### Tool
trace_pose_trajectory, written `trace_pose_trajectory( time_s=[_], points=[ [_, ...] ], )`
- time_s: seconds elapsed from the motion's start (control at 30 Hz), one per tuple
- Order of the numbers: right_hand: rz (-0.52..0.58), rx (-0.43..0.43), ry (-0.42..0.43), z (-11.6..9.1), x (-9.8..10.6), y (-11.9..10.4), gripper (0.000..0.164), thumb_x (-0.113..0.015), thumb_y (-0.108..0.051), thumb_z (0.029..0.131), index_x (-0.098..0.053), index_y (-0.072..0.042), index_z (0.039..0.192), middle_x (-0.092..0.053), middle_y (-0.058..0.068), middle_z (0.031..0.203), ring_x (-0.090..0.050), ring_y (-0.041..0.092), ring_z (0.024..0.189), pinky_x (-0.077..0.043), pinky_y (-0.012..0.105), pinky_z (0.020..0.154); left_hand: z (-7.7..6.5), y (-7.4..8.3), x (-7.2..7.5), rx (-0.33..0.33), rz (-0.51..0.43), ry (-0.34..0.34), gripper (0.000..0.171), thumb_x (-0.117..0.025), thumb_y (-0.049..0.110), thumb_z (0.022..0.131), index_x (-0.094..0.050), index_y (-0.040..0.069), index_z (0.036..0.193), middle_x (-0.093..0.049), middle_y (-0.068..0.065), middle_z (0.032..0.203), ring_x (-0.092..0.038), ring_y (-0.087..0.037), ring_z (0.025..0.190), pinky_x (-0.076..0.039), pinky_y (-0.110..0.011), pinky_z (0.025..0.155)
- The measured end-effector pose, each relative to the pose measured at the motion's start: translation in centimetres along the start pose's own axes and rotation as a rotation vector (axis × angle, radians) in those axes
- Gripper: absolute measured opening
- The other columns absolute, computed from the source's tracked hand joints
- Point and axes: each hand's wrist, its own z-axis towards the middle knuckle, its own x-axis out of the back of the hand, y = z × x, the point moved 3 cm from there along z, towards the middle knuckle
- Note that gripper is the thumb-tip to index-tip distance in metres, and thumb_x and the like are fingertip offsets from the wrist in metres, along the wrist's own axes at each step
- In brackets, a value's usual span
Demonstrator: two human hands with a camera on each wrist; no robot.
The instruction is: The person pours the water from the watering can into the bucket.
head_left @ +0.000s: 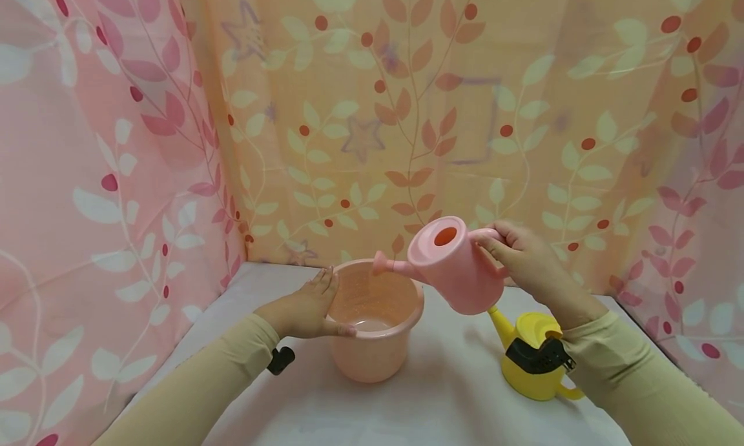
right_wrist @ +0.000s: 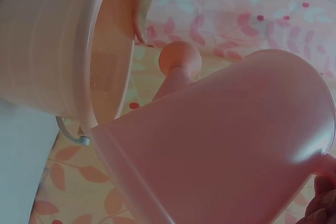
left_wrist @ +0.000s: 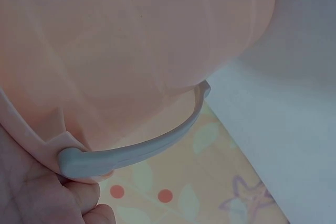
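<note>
We see the left hand [head_left: 302, 310] laid palm-side on the rim of the peach bucket [head_left: 372, 361], fingers fairly straight along the left edge, thumb apart over the front lip. The right hand [head_left: 526, 259], raised, has its fingers wrapped round the handle of the pink watering can [head_left: 473, 288], which tilts in the air, spout toward the bucket's mouth. We note smooth plastic, a flared rose [head_left: 380, 263], faintly ribbed bucket walls (grey bail handle [left_wrist: 142, 149] too); the yellow watering can [head_left: 530, 383] stands below the right wrist.
</note>
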Motion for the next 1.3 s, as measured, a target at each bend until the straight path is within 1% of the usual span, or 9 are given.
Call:
trace_pose_trajectory(
  time_s=[0.2, 0.6, 0.9, 1.3],
  points=[
    [-0.011, -0.005, 0.000, 0.01, 0.07, -0.04, 0.040, -0.051, -0.045, 0.083, -0.052, -0.008, 0.098, -0.051, 0.014, 0.089, -0.050, 0.030, 0.088, -0.051, 0.038, 0.060, 0.08, -0.11, -0.04, -0.003, 0.004, 0.000, 0.121, -0.033, 0.084, 0.057, -0.007, -0.003, 0.137, 0.000, -0.019, 0.143, 0.003, -0.027, 0.130, -0.011, -0.041, 0.103],
    [-0.037, 0.004, -0.001, 0.07, 0.00, -0.05, 0.039, -0.051, -0.045, 0.083, -0.052, -0.008, 0.093, -0.051, 0.013, 0.087, -0.050, 0.030, 0.086, -0.051, 0.036, 0.058, 0.10, -0.04, -0.02, 0.005, 0.010, -0.009, 0.120, -0.032, 0.084, 0.058, -0.006, -0.003, 0.137, 0.001, -0.019, 0.143, 0.003, -0.027, 0.130, -0.011, -0.041, 0.103],
    [-0.046, 0.002, -0.004, 0.09, -0.02, -0.05, 0.039, -0.051, -0.045, 0.083, -0.052, -0.008, 0.092, -0.051, 0.013, 0.087, -0.050, 0.030, 0.086, -0.051, 0.036, 0.058, -0.03, 0.11, 0.11, 0.007, 0.007, -0.018, 0.121, -0.031, 0.084, 0.058, -0.005, -0.003, 0.137, 0.001, -0.018, 0.143, 0.003, -0.027, 0.130, -0.010, -0.040, 0.103],
    [-0.054, 0.007, -0.005, 0.11, -0.04, -0.06, 0.039, -0.051, -0.046, 0.083, -0.052, -0.008, 0.092, -0.052, 0.013, 0.087, -0.050, 0.030, 0.086, -0.051, 0.035, 0.058, 0.03, -0.05, 0.01, 0.000, 0.017, -0.005, 0.120, -0.032, 0.084, 0.058, -0.008, -0.003, 0.137, -0.001, -0.020, 0.142, 0.001, -0.029, 0.130, -0.012, -0.041, 0.103]
  ],
)
